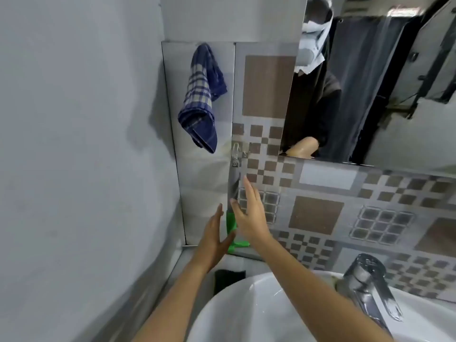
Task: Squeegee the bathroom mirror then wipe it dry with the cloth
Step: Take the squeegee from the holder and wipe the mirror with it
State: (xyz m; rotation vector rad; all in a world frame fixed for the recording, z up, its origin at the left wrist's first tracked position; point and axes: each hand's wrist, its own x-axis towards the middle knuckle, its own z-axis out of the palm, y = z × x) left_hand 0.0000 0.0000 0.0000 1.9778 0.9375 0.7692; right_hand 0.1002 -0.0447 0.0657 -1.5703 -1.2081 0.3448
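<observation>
A green-handled squeegee (231,224) hangs upright from a metal hook (237,154) on the tiled wall, its grey blade pointing up. My left hand (214,236) is flat and open just left of the green handle, fingers spread. My right hand (249,214) is open just right of it, fingers near the blade; neither hand grips it. A blue checked cloth (201,102) hangs on the wall above and to the left. The mirror (394,107) fills the upper right, reflecting a person in dark clothes.
A white basin (246,312) sits below with a chrome tap (367,282) at the right. A plain grey wall (74,144) closes the left side. A dark object (229,280) lies on the ledge beside the basin.
</observation>
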